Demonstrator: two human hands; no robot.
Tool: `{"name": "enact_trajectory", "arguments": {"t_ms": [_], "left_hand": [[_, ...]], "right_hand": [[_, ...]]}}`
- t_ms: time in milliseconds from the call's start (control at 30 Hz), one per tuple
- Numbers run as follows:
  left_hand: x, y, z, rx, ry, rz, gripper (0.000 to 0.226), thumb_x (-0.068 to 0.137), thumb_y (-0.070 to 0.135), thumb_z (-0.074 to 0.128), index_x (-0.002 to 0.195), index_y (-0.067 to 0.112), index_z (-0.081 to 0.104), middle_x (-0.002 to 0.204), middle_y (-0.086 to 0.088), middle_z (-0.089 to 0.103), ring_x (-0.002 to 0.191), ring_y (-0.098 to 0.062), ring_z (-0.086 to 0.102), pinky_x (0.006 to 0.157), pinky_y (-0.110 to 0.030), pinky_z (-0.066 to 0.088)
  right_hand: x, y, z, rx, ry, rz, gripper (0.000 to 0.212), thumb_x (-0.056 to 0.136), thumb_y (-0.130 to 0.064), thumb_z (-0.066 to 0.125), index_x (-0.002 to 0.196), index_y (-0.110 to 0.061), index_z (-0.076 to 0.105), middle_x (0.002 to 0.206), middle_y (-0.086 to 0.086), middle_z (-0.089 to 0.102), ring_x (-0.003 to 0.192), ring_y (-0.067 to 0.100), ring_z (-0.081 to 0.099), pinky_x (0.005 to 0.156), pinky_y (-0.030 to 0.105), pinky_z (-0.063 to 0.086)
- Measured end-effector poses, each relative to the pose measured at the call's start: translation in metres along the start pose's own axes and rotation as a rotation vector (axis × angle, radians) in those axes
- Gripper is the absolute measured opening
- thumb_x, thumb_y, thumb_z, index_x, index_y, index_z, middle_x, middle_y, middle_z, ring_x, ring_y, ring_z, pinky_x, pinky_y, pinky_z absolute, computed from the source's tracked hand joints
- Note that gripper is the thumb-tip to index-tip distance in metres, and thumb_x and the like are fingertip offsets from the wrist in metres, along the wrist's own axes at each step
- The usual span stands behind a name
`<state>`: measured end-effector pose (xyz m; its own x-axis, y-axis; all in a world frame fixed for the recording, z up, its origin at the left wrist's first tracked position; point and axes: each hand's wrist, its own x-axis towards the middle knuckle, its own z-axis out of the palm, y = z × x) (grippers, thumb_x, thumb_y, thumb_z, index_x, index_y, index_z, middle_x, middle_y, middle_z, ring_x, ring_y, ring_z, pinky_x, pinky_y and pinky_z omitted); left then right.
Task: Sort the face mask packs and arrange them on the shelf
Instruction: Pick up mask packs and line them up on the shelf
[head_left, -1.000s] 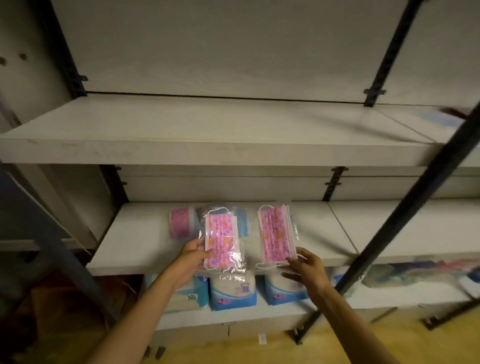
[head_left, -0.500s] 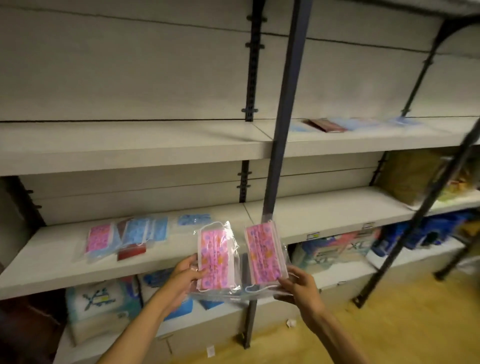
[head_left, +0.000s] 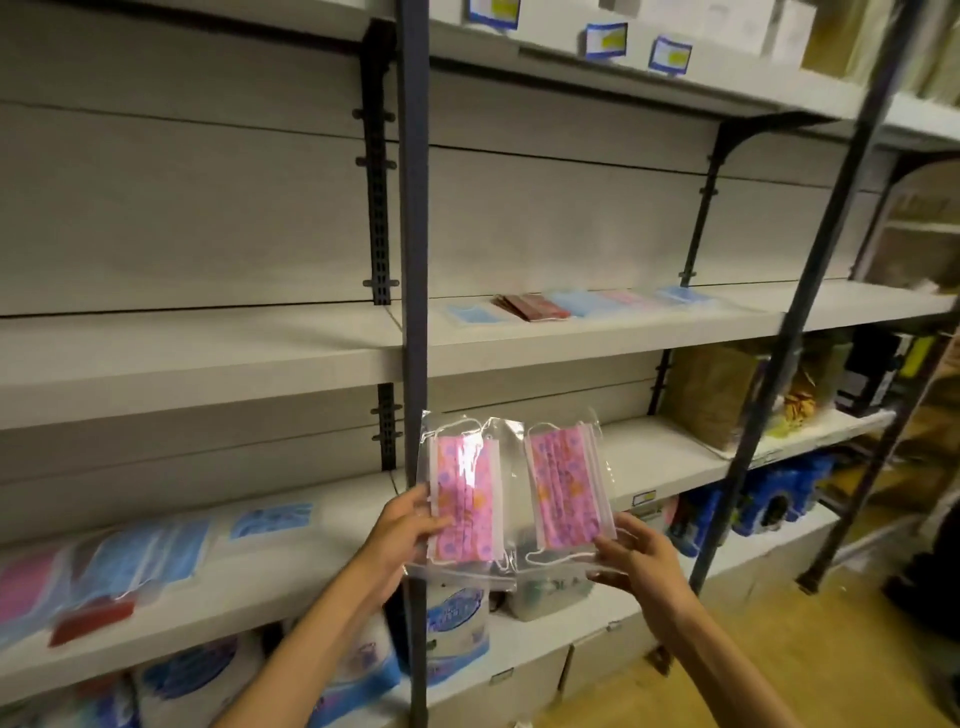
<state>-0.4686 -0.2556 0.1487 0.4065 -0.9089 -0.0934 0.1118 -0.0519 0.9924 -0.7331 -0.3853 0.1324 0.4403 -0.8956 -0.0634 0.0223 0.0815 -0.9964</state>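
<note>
I hold two clear packs of pink patterned face masks upright in front of the shelving. My left hand (head_left: 400, 530) grips the left pink pack (head_left: 465, 499) by its lower left edge. My right hand (head_left: 641, 564) pinches the right pink pack (head_left: 566, 493) at its bottom right corner. The two packs are side by side, almost touching. On the upper shelf (head_left: 597, 338) to the right lies a row of packs: blue (head_left: 467, 313), dark red (head_left: 535, 306), more blue and a pink one. The lower shelf (head_left: 270, 577) at left carries blue packs (head_left: 150, 556), a pink pack (head_left: 23, 584) and a red pack (head_left: 93, 618).
A dark metal upright (head_left: 413, 260) stands right behind the left pack; another slanted upright (head_left: 810, 291) crosses at right. Tissue packages (head_left: 457, 623) fill the bottom shelf. Brown bags and boxes (head_left: 711, 395) sit on the right of the lower shelf. Yellow floor (head_left: 779, 649) lies below right.
The view has swung right and upward along the shelving. Both hands kept their packs and carried them away from the lower shelf, where the other packs stay at left.
</note>
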Motion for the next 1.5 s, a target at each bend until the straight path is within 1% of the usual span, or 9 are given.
{"name": "enact_trajectory", "arguments": {"t_ms": [267,367,500,700,900,1067,1233,1333,1500], "left_hand": [[0.100,0.063,0.080,0.042,0.080,0.155,0.027,0.091,0.002,0.060,0.111,0.020,0.066,0.099,-0.005,0.076,0.092,-0.020,0.073,0.084,-0.039,0.055],[0.137,0.089,0.106,0.034,0.109,0.227,0.033,0.089,-0.009,0.057,0.109,0.016,0.065,0.096,-0.010,0.074,0.083,-0.019,0.074,0.072,-0.029,0.060],[0.179,0.122,0.134,0.028,0.153,0.319,0.034,0.089,-0.011,0.056,0.108,0.015,0.065,0.089,0.000,0.074,0.080,-0.013,0.073,0.062,-0.019,0.057],[0.232,0.155,0.171,0.057,0.105,0.349,0.029,0.092,-0.003,0.058,0.114,0.015,0.064,0.101,-0.009,0.076,0.093,-0.026,0.074,0.081,-0.038,0.059],[0.288,0.184,0.205,0.002,0.196,0.394,0.029,0.092,-0.004,0.056,0.112,0.016,0.066,0.100,-0.007,0.076,0.087,-0.021,0.075,0.064,-0.028,0.059],[0.336,0.199,0.230,-0.010,0.274,0.390,0.030,0.092,-0.004,0.056,0.111,0.016,0.067,0.102,-0.007,0.076,0.092,-0.025,0.074,0.070,-0.033,0.058],[0.376,0.209,0.251,-0.044,0.339,0.406,0.034,0.090,-0.009,0.055,0.111,0.015,0.067,0.101,-0.007,0.075,0.090,-0.022,0.074,0.074,-0.033,0.059],[0.395,0.211,0.263,-0.061,0.357,0.423,0.035,0.087,-0.011,0.057,0.107,0.015,0.068,0.100,-0.008,0.076,0.088,-0.021,0.074,0.076,-0.033,0.060],[0.420,0.219,0.284,-0.043,0.371,0.431,0.034,0.088,-0.013,0.055,0.107,0.012,0.067,0.094,-0.005,0.076,0.083,-0.019,0.074,0.068,-0.027,0.061]], "right_hand": [[0.110,-0.079,-0.061,-0.056,-0.041,-0.123,0.019,0.097,-0.002,0.056,0.112,-0.010,0.065,0.097,0.014,0.076,0.087,0.030,0.074,0.069,0.035,0.059],[0.159,-0.104,-0.080,-0.078,-0.041,-0.152,0.020,0.095,0.000,0.059,0.112,-0.008,0.065,0.098,0.016,0.075,0.084,0.030,0.074,0.065,0.033,0.058],[0.218,-0.133,-0.107,-0.063,-0.005,-0.202,0.022,0.089,0.005,0.061,0.108,-0.004,0.068,0.098,0.016,0.071,0.076,0.023,0.072,0.064,0.032,0.058],[0.291,-0.164,-0.146,-0.031,0.001,-0.228,0.016,0.092,-0.006,0.064,0.108,-0.006,0.068,0.099,0.012,0.074,0.080,0.021,0.073,0.067,0.032,0.059],[0.381,-0.201,-0.184,-0.110,0.004,-0.228,0.013,0.092,-0.002,0.062,0.106,-0.002,0.064,0.099,0.014,0.071,0.084,0.026,0.073,0.064,0.028,0.060],[0.468,-0.225,-0.214,-0.263,-0.009,-0.178,0.019,0.091,-0.001,0.062,0.110,-0.002,0.064,0.103,0.013,0.070,0.082,0.023,0.071,0.063,0.025,0.056],[0.535,-0.235,-0.229,-0.528,0.016,-0.285,0.018,0.089,-0.004,0.061,0.106,0.000,0.067,0.093,0.014,0.070,0.073,0.018,0.062,0.061,0.023,0.048],[0.567,-0.234,-0.231,-0.709,0.035,-0.354,0.020,0.086,-0.012,0.068,0.098,0.004,0.068,0.084,0.014,0.068,0.076,0.023,0.058,0.064,0.034,0.046],[0.592,-0.233,-0.230,-0.985,-0.008,-0.391,0.041,0.088,-0.025,0.070,0.120,0.000,0.060,0.117,0.017,0.066,0.107,0.033,0.062,0.088,0.036,0.047]]}}
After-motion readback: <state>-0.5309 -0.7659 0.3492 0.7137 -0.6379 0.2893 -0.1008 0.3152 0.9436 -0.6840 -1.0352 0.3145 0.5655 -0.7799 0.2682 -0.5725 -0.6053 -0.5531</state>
